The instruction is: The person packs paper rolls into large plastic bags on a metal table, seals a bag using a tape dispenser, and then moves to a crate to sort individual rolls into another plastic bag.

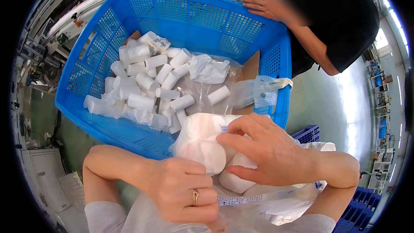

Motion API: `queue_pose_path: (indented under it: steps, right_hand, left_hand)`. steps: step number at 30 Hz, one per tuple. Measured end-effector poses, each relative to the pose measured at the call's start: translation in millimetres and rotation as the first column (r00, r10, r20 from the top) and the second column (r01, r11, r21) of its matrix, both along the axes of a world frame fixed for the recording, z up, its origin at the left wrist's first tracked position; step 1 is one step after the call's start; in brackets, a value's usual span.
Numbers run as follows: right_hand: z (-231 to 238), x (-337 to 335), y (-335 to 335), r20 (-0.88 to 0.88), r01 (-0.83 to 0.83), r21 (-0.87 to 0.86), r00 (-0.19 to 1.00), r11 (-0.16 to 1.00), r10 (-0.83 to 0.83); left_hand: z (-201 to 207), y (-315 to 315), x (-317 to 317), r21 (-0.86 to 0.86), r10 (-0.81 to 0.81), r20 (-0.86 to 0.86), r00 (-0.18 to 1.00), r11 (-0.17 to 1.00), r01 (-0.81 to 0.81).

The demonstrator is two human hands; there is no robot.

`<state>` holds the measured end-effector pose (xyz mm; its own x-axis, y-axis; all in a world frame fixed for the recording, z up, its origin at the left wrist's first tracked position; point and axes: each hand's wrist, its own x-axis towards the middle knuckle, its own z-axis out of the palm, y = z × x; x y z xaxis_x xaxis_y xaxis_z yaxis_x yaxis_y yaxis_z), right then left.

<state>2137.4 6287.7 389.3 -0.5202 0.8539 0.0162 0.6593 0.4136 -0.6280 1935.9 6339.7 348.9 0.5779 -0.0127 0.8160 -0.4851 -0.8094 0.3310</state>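
White paper rolls in clear plastic wrapping, a pack (206, 153), lie at the near rim of a large blue crate (172, 19). My right hand (274, 151) curves over the pack from the right, its thumb low on a roll and its fingers on the film with blue print. On the left, my left hand (185, 190), with a ring on one finger, is closed in a fist beside the pack. It appears to clutch the edge of a clear plastic bag (239, 199); its fingertips are mostly hidden. Inside the crate, many loose white rolls (140, 86) are heaped on the left.
Crumpled white plastic (209, 69) and cardboard (250, 67) lie within the crate. A tied clear bag (265, 92) hangs on its right side. At the far right a co-worker in black (345, 21) stands by the rim. Blue pallets (358, 209) are at the lower right.
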Motion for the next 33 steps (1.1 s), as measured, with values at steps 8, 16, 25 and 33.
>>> queue_pose_path:
  steps: [8,16,25,33]
  right_hand:
    - [-3,-37,-4,-0.049,-0.049,0.028,0.998,0.998,0.050]
    - [17,-32,7,-0.062,0.088,-0.295,0.992,0.952,-0.111]
    - [20,82,32,-0.442,0.444,-0.587,0.525,0.677,-0.727]
    - [-11,125,-29,-0.557,0.441,-0.729,0.061,0.523,-0.828]
  left_hand:
    - [10,10,-4,0.137,0.046,0.016,0.999,0.989,-0.048]
    - [2,16,1,0.131,0.134,0.132,0.982,0.980,-0.151]
    - [-14,14,-6,0.145,0.204,0.002,0.979,0.969,-0.202]
    - [-25,12,1,0.027,-0.061,-0.234,0.970,0.997,0.069]
